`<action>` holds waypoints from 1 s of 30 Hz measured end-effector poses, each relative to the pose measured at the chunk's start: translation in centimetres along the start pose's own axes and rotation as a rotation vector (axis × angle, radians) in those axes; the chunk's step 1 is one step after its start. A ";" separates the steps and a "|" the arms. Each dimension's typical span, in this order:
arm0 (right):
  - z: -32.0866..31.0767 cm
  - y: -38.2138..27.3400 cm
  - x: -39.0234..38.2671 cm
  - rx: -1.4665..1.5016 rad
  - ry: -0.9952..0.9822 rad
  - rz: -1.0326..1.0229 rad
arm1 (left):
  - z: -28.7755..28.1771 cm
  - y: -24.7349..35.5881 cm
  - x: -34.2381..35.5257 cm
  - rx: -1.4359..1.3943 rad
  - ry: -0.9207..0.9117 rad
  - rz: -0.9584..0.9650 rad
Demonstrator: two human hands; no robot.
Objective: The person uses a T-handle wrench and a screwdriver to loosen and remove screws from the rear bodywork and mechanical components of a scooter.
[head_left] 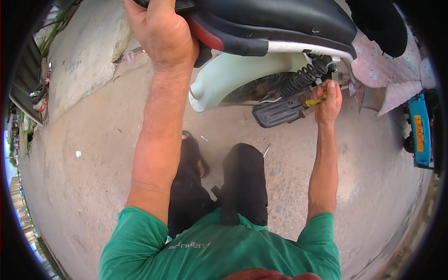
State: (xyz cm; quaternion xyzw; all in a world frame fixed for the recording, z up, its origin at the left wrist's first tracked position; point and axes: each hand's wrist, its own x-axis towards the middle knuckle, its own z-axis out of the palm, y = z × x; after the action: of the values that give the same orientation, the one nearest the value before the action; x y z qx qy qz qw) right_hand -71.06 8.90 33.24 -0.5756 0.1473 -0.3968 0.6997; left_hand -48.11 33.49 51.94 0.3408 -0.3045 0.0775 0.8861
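At the top, my left hand is closed around the black rear end of a scooter, beside its red tail light; the fingertips are partly cut off by the picture's edge. The scooter's black seat spans the upper middle, over a pale green rear fender. My right hand reaches in below the black coil-spring shock absorber, next to the black footrest. Its fingers pinch a small yellow-handled tool, whose tip I cannot make out.
Two thin metal pieces, one by my foot and one by my knee, lie on the concrete ground. A white cap lies left. At right are a pink sheet and a blue object. A raised slab lies far left.
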 end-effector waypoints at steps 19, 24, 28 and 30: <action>2.2 -1.5 -0.2 -0.363 0.146 -0.085 | -0.5 -0.2 0.2 -0.027 0.006 0.011; 2.9 -0.8 -0.3 -0.101 0.455 -0.030 | -0.1 -0.3 0.0 -0.029 0.013 0.039; -0.3 -1.3 -0.1 0.085 -0.137 0.170 | 0.3 0.1 -0.2 -0.016 0.041 0.003; 0.2 -1.3 0.3 0.054 -0.263 0.233 | 0.2 0.5 -0.3 -0.025 0.010 -0.017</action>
State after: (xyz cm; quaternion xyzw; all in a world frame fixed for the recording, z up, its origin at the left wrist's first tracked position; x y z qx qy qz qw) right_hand -71.26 8.84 34.58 -0.5826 0.1096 -0.2383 0.7693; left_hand -48.64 33.80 52.15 0.3321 -0.2981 0.0678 0.8923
